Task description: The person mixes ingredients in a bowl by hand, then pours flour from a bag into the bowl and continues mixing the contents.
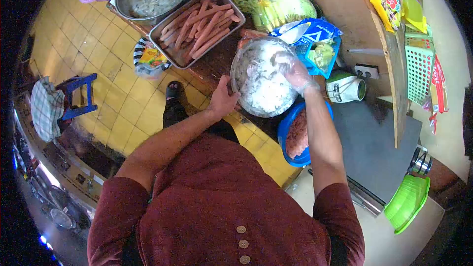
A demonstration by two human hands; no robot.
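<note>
A round metal bowl (235,71) of white powder (268,88) sits near the table edge in the head view. My left hand (224,99) grips the bowl's near-left rim, thumb and fingers against the metal. My right hand (296,75), in a clear plastic glove, reaches over the right rim into the powder. Its fingers are dusted white and partly buried, so I cannot tell how they are closed. Below that forearm stands a blue bowl (285,138) with pinkish minced meat (298,135), partly hidden by the arm.
Left of the bowl is a metal tray (173,61) of sausages (202,24), with a large pot (129,12) behind. Cabbage (293,4), a blue packet (315,30) and a blue basket (324,69) stand at the back. A wooden board (391,69) rises at right. A blue stool (81,96) stands on the floor.
</note>
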